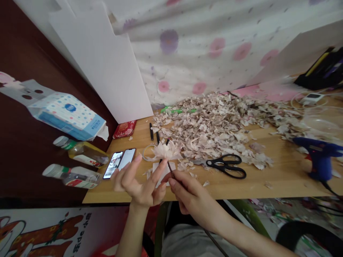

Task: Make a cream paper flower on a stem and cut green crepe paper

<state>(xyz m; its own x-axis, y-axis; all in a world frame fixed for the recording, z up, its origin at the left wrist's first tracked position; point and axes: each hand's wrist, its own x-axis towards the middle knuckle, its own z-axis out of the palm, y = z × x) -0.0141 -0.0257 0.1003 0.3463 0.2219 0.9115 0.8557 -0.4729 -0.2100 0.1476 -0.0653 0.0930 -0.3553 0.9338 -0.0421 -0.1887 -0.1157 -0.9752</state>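
Observation:
A pale handmade flower (167, 150) with layered whitish-pink petals tops a long brown stem (170, 169). My right hand (191, 198) is closed around that stem a little below the bloom, and the stem's lower end runs down past my forearm. To the left, my left hand (143, 185) has its fingers spread, with the index fingertip just under the petals; whether it touches them I cannot tell. Behind the flower spreads a large heap of dried-looking loose petals (214, 125). Black-handled scissors (222, 165) lie on the wooden table (241, 189) right of my hands.
A blue glue gun (318, 157) with a cord rests at the right. Left are a lit phone (114, 164), two bottles (87, 153) and a tissue pack (71, 114). A white board (107, 60) leans at the back, and a black pen holder (321, 69) stands far right.

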